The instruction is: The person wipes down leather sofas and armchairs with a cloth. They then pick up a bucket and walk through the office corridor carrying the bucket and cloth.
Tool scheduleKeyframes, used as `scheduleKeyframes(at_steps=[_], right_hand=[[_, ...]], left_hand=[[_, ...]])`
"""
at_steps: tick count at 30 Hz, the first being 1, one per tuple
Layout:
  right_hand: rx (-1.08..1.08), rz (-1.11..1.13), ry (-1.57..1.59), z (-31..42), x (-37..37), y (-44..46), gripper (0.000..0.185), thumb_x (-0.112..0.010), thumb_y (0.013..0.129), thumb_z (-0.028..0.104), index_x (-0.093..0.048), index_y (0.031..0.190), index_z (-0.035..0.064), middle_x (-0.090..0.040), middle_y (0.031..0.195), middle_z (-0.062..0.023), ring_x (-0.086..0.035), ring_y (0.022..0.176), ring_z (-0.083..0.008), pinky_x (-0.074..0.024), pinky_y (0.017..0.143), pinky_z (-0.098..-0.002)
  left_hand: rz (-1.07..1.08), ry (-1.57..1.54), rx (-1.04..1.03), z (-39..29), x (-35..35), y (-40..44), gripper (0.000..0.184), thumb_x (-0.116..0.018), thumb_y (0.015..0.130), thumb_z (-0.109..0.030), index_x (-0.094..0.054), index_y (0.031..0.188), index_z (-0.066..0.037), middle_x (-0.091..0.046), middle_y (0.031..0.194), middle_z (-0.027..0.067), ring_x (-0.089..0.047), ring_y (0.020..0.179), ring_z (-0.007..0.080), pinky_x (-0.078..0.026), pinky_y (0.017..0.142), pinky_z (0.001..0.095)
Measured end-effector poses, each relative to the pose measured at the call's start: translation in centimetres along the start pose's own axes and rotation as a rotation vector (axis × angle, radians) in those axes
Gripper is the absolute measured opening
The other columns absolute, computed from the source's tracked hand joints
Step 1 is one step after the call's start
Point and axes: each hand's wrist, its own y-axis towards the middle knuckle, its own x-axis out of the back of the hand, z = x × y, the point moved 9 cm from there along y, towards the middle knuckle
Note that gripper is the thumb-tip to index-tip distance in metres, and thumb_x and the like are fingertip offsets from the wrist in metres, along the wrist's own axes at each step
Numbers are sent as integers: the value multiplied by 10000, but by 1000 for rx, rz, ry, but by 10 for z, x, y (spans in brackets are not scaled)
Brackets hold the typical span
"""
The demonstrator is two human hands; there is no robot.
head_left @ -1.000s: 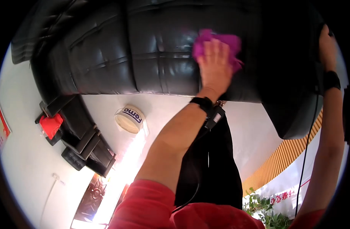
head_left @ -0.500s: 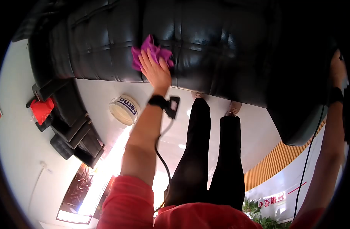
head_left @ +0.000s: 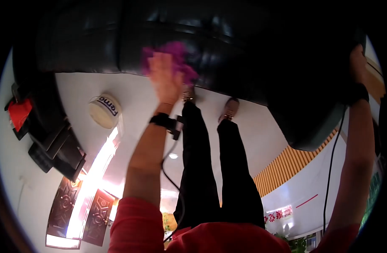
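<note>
My left hand [head_left: 164, 78] presses a crumpled purple cloth [head_left: 186, 67] against the front part of a black leather sofa [head_left: 88, 46]. Its fingers lie flat over the cloth, a little blurred. At the far right, my right hand [head_left: 358, 63] rests against the dark end of the sofa; its fingers are mostly lost in shadow, and nothing can be made out in it. Both wrists carry black bands, the left one with a small device and a cable.
A round white bucket [head_left: 105, 110] stands on the pale floor in front of the sofa. My feet [head_left: 230, 109] are close to the sofa's lower edge. Black chairs [head_left: 54, 139] with a red cloth [head_left: 19, 114] are at left. A black cable [head_left: 329, 181] hangs beside my right arm.
The purple cloth and my left hand first swept left along the sofa, then moved slightly nearer its front edge. The view has shifted, with the bucket and chairs now further left.
</note>
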Motion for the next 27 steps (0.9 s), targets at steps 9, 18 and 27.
scheduleKeyframes(at_steps=[9,18,27], right_hand=[[-27,8,-73,37,40,-39,468,-320,892,339,-428,1216,19,-489,1224,-309,-471,1149,-449,-375,966,-486],[285,-78,-180,53,39,-42,325,-457,809,-36,-331,1107,-68,-546,1041,-351,-527,991,-541,-440,840,-593],[-125,95,-109,64,75,-70,480,-638,727,-35,-419,1150,27,-495,1152,-299,-510,1077,-452,-455,888,-487]], left_hand=[[-142,-14,388,-112,-38,-31,630,-522,869,-275,-264,1430,-149,-139,1509,140,-60,1388,395,-135,1022,653],[457,101,-570,-217,-68,-40,685,-579,791,-308,-303,1411,-216,-234,1492,36,-221,1368,247,-239,1029,492],[-230,121,154,-169,-26,122,547,-500,829,-345,-410,1327,-136,-326,1429,126,-235,1329,375,-287,964,559]])
